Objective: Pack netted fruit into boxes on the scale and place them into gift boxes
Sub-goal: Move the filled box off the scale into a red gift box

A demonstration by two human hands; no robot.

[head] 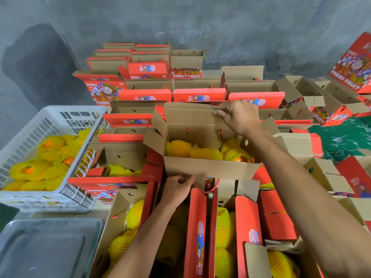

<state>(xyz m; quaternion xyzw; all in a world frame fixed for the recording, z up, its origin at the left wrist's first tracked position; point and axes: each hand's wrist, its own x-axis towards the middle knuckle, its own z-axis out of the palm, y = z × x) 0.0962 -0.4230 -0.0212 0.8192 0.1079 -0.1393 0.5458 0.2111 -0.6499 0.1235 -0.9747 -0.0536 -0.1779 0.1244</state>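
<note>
So, open cardboard gift box (208, 167) sits mid-frame on top of other boxes: plain brown corrugated inside, red printed outside, flaps up. Inside it, netted fruit (202, 152), yellow foam mesh sleeves, about four lumps showing, one orange skin visible at the right. My right hand (239, 117) pinches the top edge of the far flap. My left hand (177, 187) is curled on the near wall's lower edge, next to a red rope handle (206, 188).

Closer to me, three more open boxes with yellow-netted fruit, tall red flaps standing between them, tight fit, no gaps. Left: one white slotted plastic basket (50, 125), netted fruit heaped in it, three with orange showing. Bottom left, one grey flat tray-like surface (48, 249); can't tell if it's the scale. Behind, rows of open red boxes up to a rough grey wall (220, 27). Green patch of floor (341, 137) on the right.
</note>
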